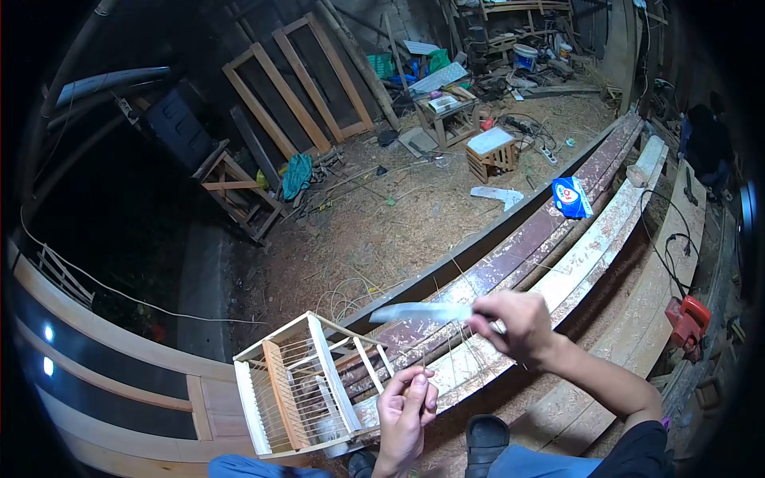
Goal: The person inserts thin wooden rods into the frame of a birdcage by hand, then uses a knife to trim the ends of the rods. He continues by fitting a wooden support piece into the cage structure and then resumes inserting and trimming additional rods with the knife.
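Note:
My right hand (518, 323) grips a knife (422, 313), its broad pale blade pointing left above the planks. Below the blade, my left hand (408, 414) is closed in a pinch, with what looks like the end of a thin stick between thumb and fingers; most of it is hidden. Left of that hand sits a wooden cage (327, 374) with thin upright bars, tilted in my view. Several thin sticks (462, 358) lie across the pale plank just beyond my hands.
Long planks (613, 231) run away to the right, strewn with shavings. On them lies a blue-and-white packet (571, 197). A red power tool (687, 323) with a black cord is at right. A small slatted stool (491, 151) stands on the littered floor; wooden frames (303, 88) lean behind.

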{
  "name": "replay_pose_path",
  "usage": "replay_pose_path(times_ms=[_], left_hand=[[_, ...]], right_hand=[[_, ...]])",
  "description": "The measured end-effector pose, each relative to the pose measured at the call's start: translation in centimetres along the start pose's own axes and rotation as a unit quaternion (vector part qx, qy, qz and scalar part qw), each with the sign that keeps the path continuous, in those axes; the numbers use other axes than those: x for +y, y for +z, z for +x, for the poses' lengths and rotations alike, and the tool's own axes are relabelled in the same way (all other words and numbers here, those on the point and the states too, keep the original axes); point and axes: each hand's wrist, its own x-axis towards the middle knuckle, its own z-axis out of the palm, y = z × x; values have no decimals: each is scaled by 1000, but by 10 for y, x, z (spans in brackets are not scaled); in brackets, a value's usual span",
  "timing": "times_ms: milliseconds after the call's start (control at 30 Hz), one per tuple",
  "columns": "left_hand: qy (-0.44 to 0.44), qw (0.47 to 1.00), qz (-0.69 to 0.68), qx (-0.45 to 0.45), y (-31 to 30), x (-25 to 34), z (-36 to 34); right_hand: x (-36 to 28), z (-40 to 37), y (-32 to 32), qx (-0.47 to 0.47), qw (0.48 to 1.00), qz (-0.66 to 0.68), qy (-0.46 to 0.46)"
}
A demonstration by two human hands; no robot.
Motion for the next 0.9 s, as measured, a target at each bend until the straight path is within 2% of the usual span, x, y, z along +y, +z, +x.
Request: replay_pose_path(times_ms=[67,133,167,200,267,333,400,467,533,600,633,667,733,767,800,867,900], left_hand=[[-3,1000,-6,0,-1,-1,1],[-15,1000,-3,-5,-2,-6,2],[-4,1000,5,-12,-1,-9,2],[7,1000,14,-19,0,-11,3],[-21,1000,-1,-13,3,-8,4],[13,1000,3,-12,11,-8,3],[-6,1000,2,-12,10,-8,8],[-40,999,15,6,4,-18,8],[-48,999,-4,-12,8,-19,8],[-49,999,0,-12,14,-15,10],[-46,999,1,-12,15,-13,10],[-48,999,0,-11,16,-13,9],[-48,998,-29,1,17,-14,10],[-62,998,0,19,18,-14,11],[-24,998,-60,12,18,-20,8],[-44,999,-17,-4,11,-20,8],[-43,999,-15,-3,12,-18,10]], right_hand=[[4,-2,-7,15,1000,-1,-19],[-9,-2,-13,-24,996,32,-85],[-18,2,-19,-62,989,3,-135],[-22,1,-18,-62,989,-11,-136],[-3,-13,-6,-41,998,15,-54],[7,-9,-11,2,998,-1,58],[5,-14,-17,10,1000,20,-5],[-15,-12,-23,-71,994,34,-71],[-17,-15,-22,-118,988,-14,-94],[9,-20,-9,-30,998,52,18],[13,-21,-13,-22,996,-7,87],[16,-17,-17,2,996,3,85],[13,-21,-19,-1,999,40,-15],[7,-23,-18,-18,995,68,-68],[-4,-18,-19,-47,990,57,-116],[-8,-17,-15,-102,987,2,-123],[2,-19,-6,-65,995,38,-71]])
